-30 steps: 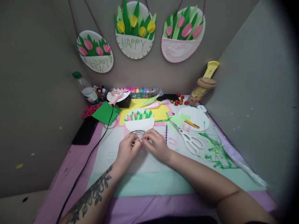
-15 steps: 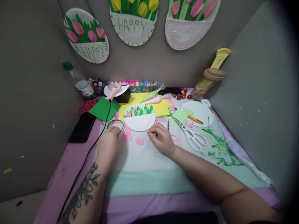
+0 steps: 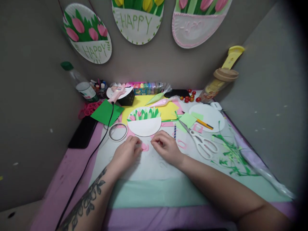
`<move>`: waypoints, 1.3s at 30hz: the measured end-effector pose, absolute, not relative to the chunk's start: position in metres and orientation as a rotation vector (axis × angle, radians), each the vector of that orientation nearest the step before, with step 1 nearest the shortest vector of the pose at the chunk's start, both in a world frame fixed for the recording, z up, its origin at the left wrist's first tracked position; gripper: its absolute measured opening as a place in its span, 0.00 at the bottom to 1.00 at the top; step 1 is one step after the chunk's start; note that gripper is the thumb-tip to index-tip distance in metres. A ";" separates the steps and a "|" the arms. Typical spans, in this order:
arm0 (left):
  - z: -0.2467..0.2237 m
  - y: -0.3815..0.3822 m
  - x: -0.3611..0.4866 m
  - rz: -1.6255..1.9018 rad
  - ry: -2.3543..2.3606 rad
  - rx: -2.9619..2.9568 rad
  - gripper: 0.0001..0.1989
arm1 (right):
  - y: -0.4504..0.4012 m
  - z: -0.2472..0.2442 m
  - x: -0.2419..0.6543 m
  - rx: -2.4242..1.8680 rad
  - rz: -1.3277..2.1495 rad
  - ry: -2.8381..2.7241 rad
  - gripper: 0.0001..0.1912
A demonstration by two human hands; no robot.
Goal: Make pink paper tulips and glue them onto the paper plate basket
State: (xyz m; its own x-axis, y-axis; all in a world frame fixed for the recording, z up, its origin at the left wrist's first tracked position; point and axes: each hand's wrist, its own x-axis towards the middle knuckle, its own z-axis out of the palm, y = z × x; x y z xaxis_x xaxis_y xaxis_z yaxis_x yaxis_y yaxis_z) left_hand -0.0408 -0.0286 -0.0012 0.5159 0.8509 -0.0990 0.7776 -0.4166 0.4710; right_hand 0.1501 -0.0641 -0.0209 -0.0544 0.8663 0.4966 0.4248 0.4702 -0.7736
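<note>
Between your hands, on the white sheet (image 3: pixel 146 171), lies a loose pink paper piece (image 3: pixel 145 147). Your left hand (image 3: pixel 126 154) is right beside it, fingers bent towards the thumb; you can't tell whether they touch it. Your right hand (image 3: pixel 169 150) has its fingers curled and thumb close to forefinger; whether they pinch anything is unclear. Just beyond, the white plate pocket (image 3: pixel 145 127) has green leaves and two pink tulips in place, while your pink piece appears unattached. A tape roll (image 3: pixel 118 140) and scissors (image 3: pixel 197 137) flank it. Purple cloth (image 3: pixel 168 216) borders your surface; decorated plates (image 3: pixel 96 53) hang on the grey wall (image 3: pixel 144 64).
</note>
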 end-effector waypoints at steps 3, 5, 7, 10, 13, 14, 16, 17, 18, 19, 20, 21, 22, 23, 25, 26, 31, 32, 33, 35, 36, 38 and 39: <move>-0.001 -0.028 -0.039 0.172 1.321 2.334 0.06 | -0.063 -0.022 0.150 -1.140 0.559 -1.662 0.06; 0.001 -0.028 -0.038 0.142 1.312 2.334 0.07 | -0.063 -0.023 0.150 -1.156 0.592 -1.653 0.06; 0.003 -0.027 -0.038 0.132 1.298 2.316 0.07 | -0.062 -0.024 0.150 -1.172 0.622 -1.639 0.05; 0.003 -0.026 -0.038 0.143 1.303 2.304 0.07 | -0.061 -0.025 0.151 -1.189 0.650 -1.618 0.05; 0.000 -0.026 -0.036 0.120 1.332 2.341 0.07 | -0.060 -0.024 0.151 -1.202 0.667 -1.607 0.05; -0.001 -0.026 -0.036 0.098 1.333 2.362 0.07 | -0.060 -0.024 0.151 -1.206 0.672 -1.606 0.05; -0.002 -0.027 -0.036 0.058 1.323 2.397 0.09 | -0.060 -0.024 0.152 -1.211 0.680 -1.609 0.05; -0.001 -0.027 -0.036 0.056 1.313 2.408 0.09 | -0.060 -0.024 0.152 -1.212 0.681 -1.610 0.05; 0.000 -0.028 -0.036 0.070 1.300 2.415 0.10 | -0.060 -0.024 0.152 -1.213 0.682 -1.610 0.05; 0.002 -0.029 -0.036 0.102 1.295 2.418 0.10 | -0.061 -0.024 0.152 -1.211 0.682 -1.611 0.05; 0.004 -0.029 -0.036 0.149 1.295 2.420 0.09 | -0.061 -0.024 0.151 -1.205 0.684 -1.616 0.05; 0.007 -0.030 -0.035 0.203 1.297 2.423 0.08 | -0.062 -0.025 0.150 -1.196 0.686 -1.622 0.04; 0.009 -0.032 -0.035 0.259 1.300 2.423 0.07 | -0.063 -0.025 0.149 -1.185 0.686 -1.629 0.05; 0.011 -0.033 -0.034 0.307 1.300 2.423 0.06 | -0.064 -0.026 0.147 -1.175 0.685 -1.633 0.08; 0.012 -0.036 -0.032 0.373 1.286 2.413 0.05 | -0.066 -0.027 0.143 -1.166 0.676 -1.624 0.12; 0.012 -0.038 -0.031 0.399 1.270 2.396 0.06 | -0.067 -0.027 0.141 -1.167 0.658 -1.615 0.12; 0.007 -0.039 -0.028 0.578 1.216 1.926 0.10 | -0.068 -0.027 0.143 -1.076 0.398 -1.679 0.08; 0.007 -0.039 -0.028 0.556 1.178 1.754 0.12 | -0.067 -0.026 0.145 -1.012 0.348 -1.718 0.09; 0.007 -0.039 -0.028 0.506 1.129 1.579 0.15 | -0.067 -0.026 0.147 -0.939 0.307 -1.760 0.11; 0.009 -0.039 -0.028 0.394 1.031 1.281 0.19 | -0.066 -0.025 0.149 -0.811 0.246 -1.837 0.15; 0.009 -0.039 -0.027 0.361 1.003 1.174 0.19 | -0.066 -0.025 0.150 -0.772 0.227 -1.867 0.16; 0.010 -0.040 -0.027 0.353 0.993 1.050 0.16 | -0.066 -0.024 0.150 -0.734 0.207 -1.907 0.17; 0.010 -0.040 -0.026 0.370 1.002 1.032 0.15 | -0.066 -0.023 0.149 -0.731 0.213 -1.918 0.17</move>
State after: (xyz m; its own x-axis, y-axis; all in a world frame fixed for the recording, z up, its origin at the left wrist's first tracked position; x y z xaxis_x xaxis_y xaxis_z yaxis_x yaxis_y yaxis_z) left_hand -0.0264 -0.0395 0.0095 0.5272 0.6768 -0.5138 0.1802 0.5018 0.8460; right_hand 0.1494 -0.0658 -0.0232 -0.2884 0.5760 0.7649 0.3937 0.7995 -0.4536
